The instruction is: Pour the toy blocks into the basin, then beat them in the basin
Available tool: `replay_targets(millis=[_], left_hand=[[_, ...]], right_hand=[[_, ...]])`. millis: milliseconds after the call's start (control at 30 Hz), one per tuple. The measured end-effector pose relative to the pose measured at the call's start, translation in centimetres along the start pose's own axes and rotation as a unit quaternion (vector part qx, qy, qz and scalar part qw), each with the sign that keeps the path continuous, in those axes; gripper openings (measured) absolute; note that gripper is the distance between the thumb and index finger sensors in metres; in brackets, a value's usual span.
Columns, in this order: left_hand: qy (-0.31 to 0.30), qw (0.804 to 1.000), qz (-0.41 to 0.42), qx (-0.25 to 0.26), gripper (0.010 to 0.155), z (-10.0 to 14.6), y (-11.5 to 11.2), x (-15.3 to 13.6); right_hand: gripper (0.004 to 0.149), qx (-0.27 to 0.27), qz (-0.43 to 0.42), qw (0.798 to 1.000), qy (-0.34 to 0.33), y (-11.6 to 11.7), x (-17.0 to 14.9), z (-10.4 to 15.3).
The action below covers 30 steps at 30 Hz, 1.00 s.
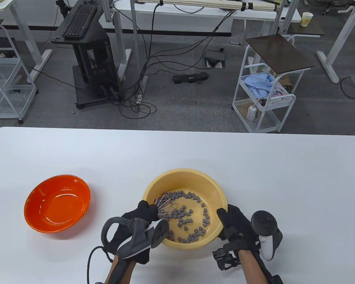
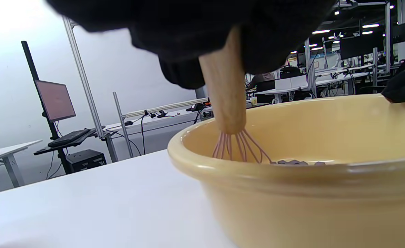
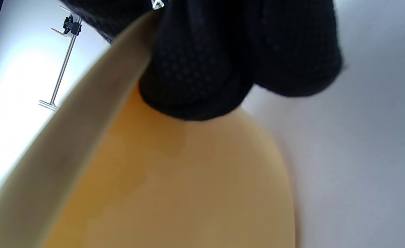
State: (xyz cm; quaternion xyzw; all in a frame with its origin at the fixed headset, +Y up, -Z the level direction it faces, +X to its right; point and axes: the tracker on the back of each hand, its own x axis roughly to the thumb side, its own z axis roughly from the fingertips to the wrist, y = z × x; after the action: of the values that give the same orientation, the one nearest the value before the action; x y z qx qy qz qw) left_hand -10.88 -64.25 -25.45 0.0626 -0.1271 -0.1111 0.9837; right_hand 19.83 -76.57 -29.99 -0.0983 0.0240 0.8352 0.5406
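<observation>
A yellow basin (image 1: 177, 176) stands on the white table, with several small grey toy blocks (image 1: 189, 216) scattered over its bottom. My left hand (image 1: 145, 214) grips the wooden handle of a whisk (image 2: 224, 100) whose pink wires (image 1: 165, 204) dip into the basin's left side among the blocks. My right hand (image 1: 229, 222) holds the basin's right rim, thumb over the edge. In the right wrist view the gloved fingers (image 3: 202, 69) press against the basin's outer wall (image 3: 174, 193). In the left wrist view the basin's rim (image 2: 292, 175) hides most of the blocks.
An empty orange bowl (image 1: 57, 204) sits on the table to the left of the basin. The white table (image 1: 254, 165) stretches wide behind and to the right. Beyond its far edge lie a white cart (image 1: 266, 97), cables and desks.
</observation>
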Motion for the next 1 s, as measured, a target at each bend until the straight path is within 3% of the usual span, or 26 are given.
replay_targets(millis=[133,333,667,867,1000], left_hand=[[-0.017,1.000,-0.010,-0.018,0.036,0.6,1.2,0.1],[-0.079,0.992,0.085,-0.045,0.038,1.2,2.6,0.0],[-0.154,0.964,0.206,-0.071,0.046,-0.8,-0.6,2.4],[-0.122,0.987,0.102,-0.038,0.050,-1.2,-1.9,5.1],[-0.090,0.993,0.070,-0.010,0.048,-1.4,-2.6,5.3]], right_hand=[[0.055,-0.004,0.004,1.000,0.000,0.0,0.0,0.0],[0.055,-0.003,0.004,1.000,0.001,0.1,0.0,0.1],[0.055,0.007,0.000,1.000,0.002,0.1,-0.1,0.1],[0.056,0.010,-0.001,1.000,0.000,0.1,-0.1,0.1],[0.056,0.013,-0.002,1.000,-0.001,0.1,-0.1,0.1]])
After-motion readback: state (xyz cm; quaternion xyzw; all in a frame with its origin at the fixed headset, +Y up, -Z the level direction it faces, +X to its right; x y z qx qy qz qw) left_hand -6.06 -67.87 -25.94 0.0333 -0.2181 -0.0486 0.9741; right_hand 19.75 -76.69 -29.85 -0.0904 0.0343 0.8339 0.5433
